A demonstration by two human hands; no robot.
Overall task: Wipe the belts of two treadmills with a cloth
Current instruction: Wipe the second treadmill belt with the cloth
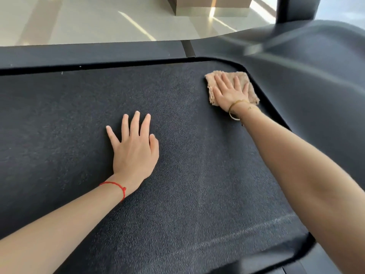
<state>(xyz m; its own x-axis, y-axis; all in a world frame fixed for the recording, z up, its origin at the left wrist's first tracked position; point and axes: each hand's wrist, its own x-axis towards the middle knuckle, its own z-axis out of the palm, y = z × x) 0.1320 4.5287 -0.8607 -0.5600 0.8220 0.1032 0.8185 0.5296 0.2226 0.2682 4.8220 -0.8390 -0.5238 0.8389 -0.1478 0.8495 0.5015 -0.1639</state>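
Right hand [230, 91] flat, pressing folded beige terry cloth [250, 89] into far-right corner of dark textured treadmill belt [69, 119]; unwiped belt runs leftward. Left hand [134, 147] flat, empty, bracing mid-belt.

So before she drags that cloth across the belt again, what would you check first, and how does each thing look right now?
1. Cloth lies flat on the belt: ok, folded pad in the far right corner.
2. Right hand covers the cloth with straight fingers: ok.
3. Left hand braces flat on the belt, clear of the cloth: ok, though it lies mid-belt and may need to move for a sweep leftward.
4. Cloth stays off the side rail: ok, it sits just inside the belt edge.
5. Cloth clean enough to keep wiping: cannot tell, its underside is hidden.
6. Faint pale line across the near belt still to wipe: not ok.
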